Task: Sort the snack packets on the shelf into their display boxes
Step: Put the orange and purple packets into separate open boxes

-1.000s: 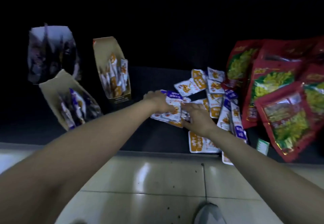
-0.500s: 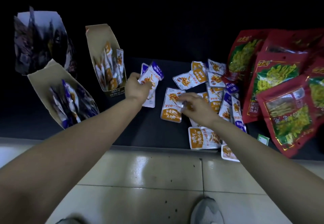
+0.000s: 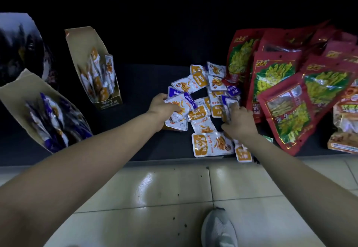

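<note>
Hands: left hand (image 3: 161, 109) gripped purple-topped packets (image 3: 181, 104); right hand (image 3: 241, 121) on loose pile (image 3: 197, 81), grip unclear | step: gathering purples | next: carry to purple box (image 3: 17, 92), left along shelf (image 3: 143, 84)

Display boxes (image 3: 100, 84) stand left of loose packets (image 3: 209, 95); big bags (image 3: 280, 92) right.

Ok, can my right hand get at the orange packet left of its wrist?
Probably yes: the orange packet lies mostly uncovered beside the right hand, though that grip seems busy with another packet.
</note>
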Motion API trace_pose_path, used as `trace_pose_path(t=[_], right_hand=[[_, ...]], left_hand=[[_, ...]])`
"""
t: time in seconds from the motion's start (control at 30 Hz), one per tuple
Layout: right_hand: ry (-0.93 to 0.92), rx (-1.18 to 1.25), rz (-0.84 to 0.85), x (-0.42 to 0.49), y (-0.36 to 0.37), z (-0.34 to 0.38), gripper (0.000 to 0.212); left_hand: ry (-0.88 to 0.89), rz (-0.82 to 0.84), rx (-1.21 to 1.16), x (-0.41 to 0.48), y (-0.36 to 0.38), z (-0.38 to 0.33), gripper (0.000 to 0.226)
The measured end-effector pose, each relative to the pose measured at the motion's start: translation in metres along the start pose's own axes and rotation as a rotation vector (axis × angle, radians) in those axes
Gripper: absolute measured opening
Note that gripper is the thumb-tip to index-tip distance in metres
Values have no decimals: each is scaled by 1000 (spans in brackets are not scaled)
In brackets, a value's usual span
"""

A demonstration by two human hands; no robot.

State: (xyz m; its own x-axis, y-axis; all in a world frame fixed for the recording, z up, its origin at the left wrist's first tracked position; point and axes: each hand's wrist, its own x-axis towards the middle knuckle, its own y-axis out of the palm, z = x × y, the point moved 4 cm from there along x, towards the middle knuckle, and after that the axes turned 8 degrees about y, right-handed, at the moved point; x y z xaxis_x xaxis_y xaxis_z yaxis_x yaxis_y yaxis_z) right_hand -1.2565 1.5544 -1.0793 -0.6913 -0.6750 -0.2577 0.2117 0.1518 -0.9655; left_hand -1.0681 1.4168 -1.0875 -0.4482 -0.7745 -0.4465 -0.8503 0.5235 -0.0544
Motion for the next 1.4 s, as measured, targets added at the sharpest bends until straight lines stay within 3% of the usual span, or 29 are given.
trace_pose_path(t=[0.1,0.23,0.33,0.43,0.57,0.73,0.9,1.0,1.1,1.2,1.3,1.4], right_hand=[[-128,212,-107,-2,-7,14,39],[-306,399,-9,-5,-1,46,56],[-435,473,52,-1,1,63,52],[-320,485,-24,11,-3,54,57],[-144,228,125,23,7,50,81],[-97,274,156,32,9,55,67],[-40,645,217,40,3,47,47],[-91,585,275,38,4,50,44],[-135,674,239,37,0,51,38],[-157,770,150,38,-3,45,16],[-150,879,10,37,-10,45,30],[-320,829,-86,24,-18,70,31]], left_hand=[[-21,-14,-29,-1,-3,2,35],[-25,-55,-30,1,-9,1,33],[1,-141,-18,3,-19,2,33],[0,-220,-19,5,-32,6,36],[-28,-227,-43,5,-38,11,39],[-42,-240,-84,7,-42,13,38],[-46,-278,-120,10,-50,14,38],[-51,-280,-136,9,-51,14,37],[-47,-282,-140,10,-51,13,36],[-28,-293,-158,11,-51,12,34],[24,-293,-194,11,-51,9,30],[37,-250,-192,11,-43,7,29]])
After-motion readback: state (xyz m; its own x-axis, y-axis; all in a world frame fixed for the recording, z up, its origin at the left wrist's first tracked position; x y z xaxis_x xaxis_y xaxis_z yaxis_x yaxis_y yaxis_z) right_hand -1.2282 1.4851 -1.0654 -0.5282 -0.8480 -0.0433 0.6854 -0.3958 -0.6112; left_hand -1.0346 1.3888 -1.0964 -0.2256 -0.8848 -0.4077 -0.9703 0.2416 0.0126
